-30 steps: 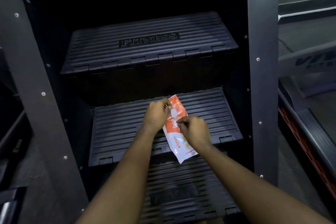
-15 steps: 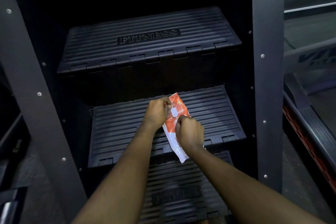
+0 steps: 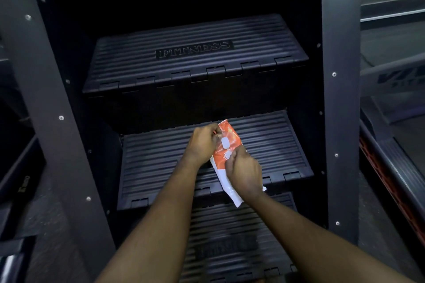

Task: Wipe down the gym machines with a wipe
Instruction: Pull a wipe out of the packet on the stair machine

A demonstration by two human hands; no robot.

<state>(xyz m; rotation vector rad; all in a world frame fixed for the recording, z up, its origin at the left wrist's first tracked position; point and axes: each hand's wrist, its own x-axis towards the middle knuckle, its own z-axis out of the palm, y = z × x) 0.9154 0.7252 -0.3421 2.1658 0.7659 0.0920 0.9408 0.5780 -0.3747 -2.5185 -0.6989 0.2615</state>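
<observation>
Both hands hold the orange-white wipe pack [image 3: 226, 151] above the stair machine's middle step [image 3: 264, 145]. Left hand [image 3: 203, 142] fingers curl round its top edge; right hand [image 3: 245, 173] fingers pinch its front mid-pack.

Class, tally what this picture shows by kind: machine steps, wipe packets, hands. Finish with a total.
ribbed steps: 3
wipe packet: 1
hands, left hand and right hand: 2
Total: 6
</observation>
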